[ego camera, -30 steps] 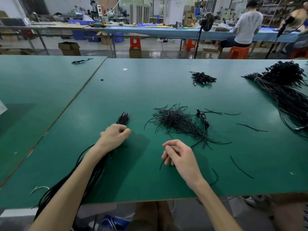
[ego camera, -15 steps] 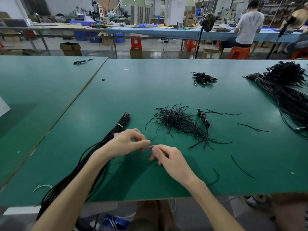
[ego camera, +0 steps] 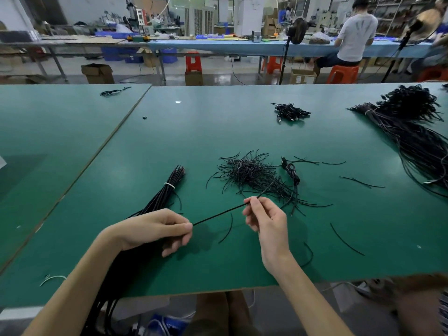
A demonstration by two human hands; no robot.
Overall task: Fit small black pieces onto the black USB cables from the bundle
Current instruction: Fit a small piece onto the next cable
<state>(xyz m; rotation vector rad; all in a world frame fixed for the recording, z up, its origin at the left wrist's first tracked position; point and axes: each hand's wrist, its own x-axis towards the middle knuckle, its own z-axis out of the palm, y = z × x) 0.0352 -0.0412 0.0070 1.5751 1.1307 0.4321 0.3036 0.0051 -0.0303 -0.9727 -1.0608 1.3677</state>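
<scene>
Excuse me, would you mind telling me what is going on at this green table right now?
A person is working at the green table with both bare hands. The left hand pinches one end of a thin black strand, and the right hand pinches it further along, so it stretches between them. A tied bundle of black cables lies by the left hand, and a loose pile of thin black pieces lies just beyond the right hand.

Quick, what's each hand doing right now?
Left hand: pinching one end of a thin black strand.
Right hand: pinching the same strand further along.
</scene>
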